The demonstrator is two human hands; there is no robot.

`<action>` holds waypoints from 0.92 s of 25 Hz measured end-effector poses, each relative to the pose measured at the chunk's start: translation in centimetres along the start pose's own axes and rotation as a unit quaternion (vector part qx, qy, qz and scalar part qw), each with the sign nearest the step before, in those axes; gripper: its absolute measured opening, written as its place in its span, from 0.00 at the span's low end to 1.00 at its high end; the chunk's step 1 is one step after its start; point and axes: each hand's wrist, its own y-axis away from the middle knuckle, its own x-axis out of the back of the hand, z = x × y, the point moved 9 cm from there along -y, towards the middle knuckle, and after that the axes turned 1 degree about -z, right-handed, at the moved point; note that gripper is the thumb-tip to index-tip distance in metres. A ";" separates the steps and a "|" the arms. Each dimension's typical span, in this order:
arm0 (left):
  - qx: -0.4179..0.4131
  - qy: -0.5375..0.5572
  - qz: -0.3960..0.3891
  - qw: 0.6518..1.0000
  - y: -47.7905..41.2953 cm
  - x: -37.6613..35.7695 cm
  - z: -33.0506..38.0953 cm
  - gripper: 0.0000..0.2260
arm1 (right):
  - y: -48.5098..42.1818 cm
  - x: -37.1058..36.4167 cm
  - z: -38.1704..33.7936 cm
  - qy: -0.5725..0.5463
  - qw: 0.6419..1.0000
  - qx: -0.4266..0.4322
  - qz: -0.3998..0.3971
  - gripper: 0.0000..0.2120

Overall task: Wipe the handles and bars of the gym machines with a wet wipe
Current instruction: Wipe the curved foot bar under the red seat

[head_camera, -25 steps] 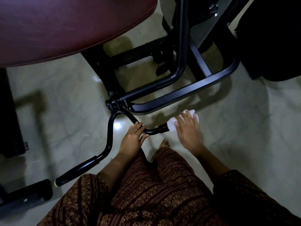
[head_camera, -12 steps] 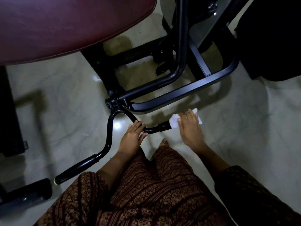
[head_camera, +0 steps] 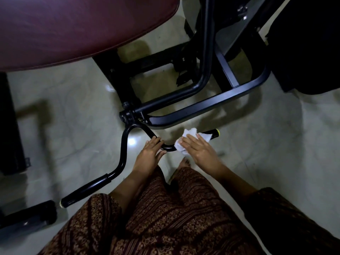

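Under my right hand [head_camera: 199, 150] lies the crumpled white wet wipe [head_camera: 189, 134], draped over the near end of the black foam grip [head_camera: 213, 133] of the curved black metal handlebar [head_camera: 122, 144]. The fingers look fairly straight, pressing the wipe flat onto the grip rather than closing round it. Just to the left of it, my left hand [head_camera: 150, 153] grasps the bare tube at its bend, fingers curled over the top and thumb beneath, steadying the bar.

I judge the wipe to be light, limp and damp: it will bunch or slide off under a loose palm, so it is best held by wrapping it round the grip with fingers and thumb. The handlebar looks stiff and heavy, and since it hangs from a pivot beyond my left hand it may swing, which is why the left hand's hold at the bend matters. The painted tube is probably slick when wet; the foam should give more friction.

Compared with half a second ago, the right hand has slid inward along the grip towards the left hand. The yellow-capped tip [head_camera: 217, 132] beyond my right fingertips, covered before, is now exposed, and the wipe trails out on both sides of the hand. The left hand has not shifted. The other foam grip [head_camera: 86, 188], well to the left of my left forearm, looks untouched.
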 end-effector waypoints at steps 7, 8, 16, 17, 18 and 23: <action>0.028 0.030 -0.005 0.999 0.0 0.8 -0.6 0.18 | -4.1 -2.2 -5.0 0.008 0.998 0.049 -0.039 0.22; 0.028 0.030 -0.009 0.999 0.0 0.9 -0.7 0.19 | -4.1 -2.2 -5.1 0.010 0.998 0.056 -0.033 0.21; -0.036 0.018 -0.035 0.999 -0.8 -0.7 2.1 0.19 | 3.0 2.1 6.2 0.043 0.993 -0.098 0.050 0.21; -0.039 0.019 -0.039 0.998 -0.8 -1.0 2.4 0.19 | 3.0 2.0 6.1 0.052 0.990 -0.120 0.056 0.21; -0.040 0.021 -0.035 0.998 -0.8 -1.1 2.5 0.18 | 2.6 1.6 5.2 0.061 0.988 -0.127 0.059 0.21; -0.032 0.043 -0.014 0.998 -0.9 -0.7 2.6 0.14 | 0.3 -0.8 -0.9 0.009 1.000 -0.001 0.022 0.29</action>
